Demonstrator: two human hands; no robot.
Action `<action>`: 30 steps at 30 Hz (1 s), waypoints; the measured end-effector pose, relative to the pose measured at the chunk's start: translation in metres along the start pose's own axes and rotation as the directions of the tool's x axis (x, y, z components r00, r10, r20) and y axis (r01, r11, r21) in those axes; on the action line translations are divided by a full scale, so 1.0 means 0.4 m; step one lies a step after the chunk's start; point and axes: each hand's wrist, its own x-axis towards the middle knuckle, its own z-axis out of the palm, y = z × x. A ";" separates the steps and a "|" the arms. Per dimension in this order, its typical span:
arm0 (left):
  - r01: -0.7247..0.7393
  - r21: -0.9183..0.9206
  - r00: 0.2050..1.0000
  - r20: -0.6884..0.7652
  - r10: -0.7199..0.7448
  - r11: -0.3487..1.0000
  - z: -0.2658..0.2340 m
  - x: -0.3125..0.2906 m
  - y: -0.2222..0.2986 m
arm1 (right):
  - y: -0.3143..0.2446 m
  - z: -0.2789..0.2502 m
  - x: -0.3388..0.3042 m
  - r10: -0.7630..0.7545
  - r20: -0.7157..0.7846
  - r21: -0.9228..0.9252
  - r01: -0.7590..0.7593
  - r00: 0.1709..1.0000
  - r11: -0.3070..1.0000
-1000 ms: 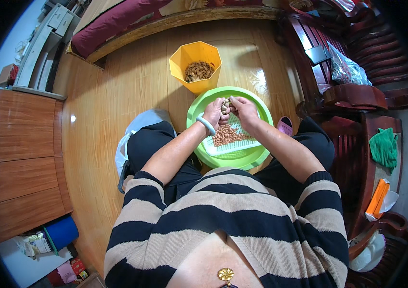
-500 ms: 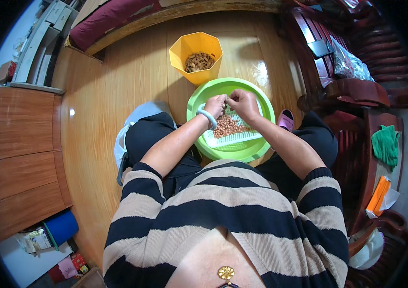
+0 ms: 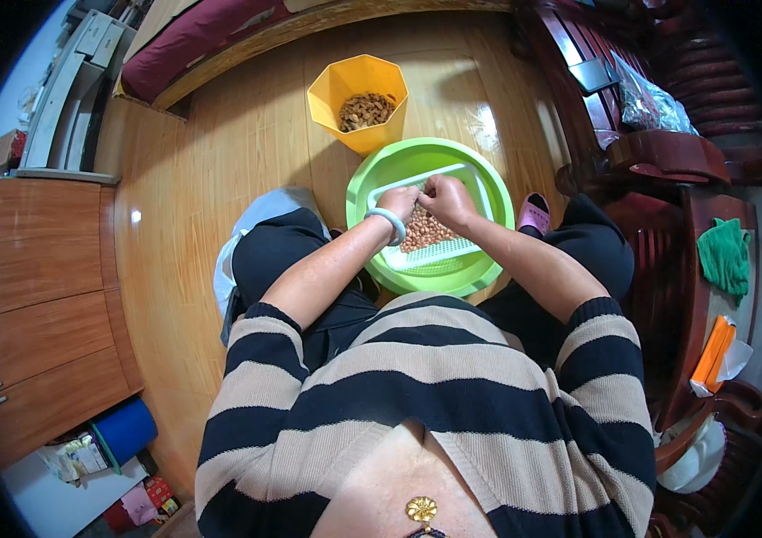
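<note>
Left hand (image 3: 397,203) and right hand (image 3: 449,201) are meeting, fingers bunched; cannot tell what they're holding. Below, reddish kernels (image 3: 426,235) are lying toward white tray's (image 3: 410,259) near edge, inside green basin (image 3: 356,199) on wooden floor (image 3: 211,143). Yellow bin (image 3: 374,139) is standing beyond basin's far-left edge. Hands are hiding mid-tray.

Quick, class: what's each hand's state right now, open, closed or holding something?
Left hand: closed; contents hidden.
Right hand: closed, beside the left; contents unclear.
</note>
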 end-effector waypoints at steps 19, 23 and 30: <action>-0.054 -0.011 0.997 -0.056 0.054 0.998 -0.007 0.014 -0.021 | -0.020 -0.006 0.012 -0.037 0.117 0.063 0.030 0.992 0.998; -0.004 -0.039 0.999 -0.053 0.002 0.999 0.004 0.006 -0.014 | -0.030 -0.015 0.003 -0.127 0.107 -0.015 0.129 0.986 0.991; 0.385 -0.330 0.923 0.152 -0.354 0.862 -0.011 -0.006 0.030 | -0.031 -0.017 0.009 -0.082 0.102 0.012 0.081 0.991 0.997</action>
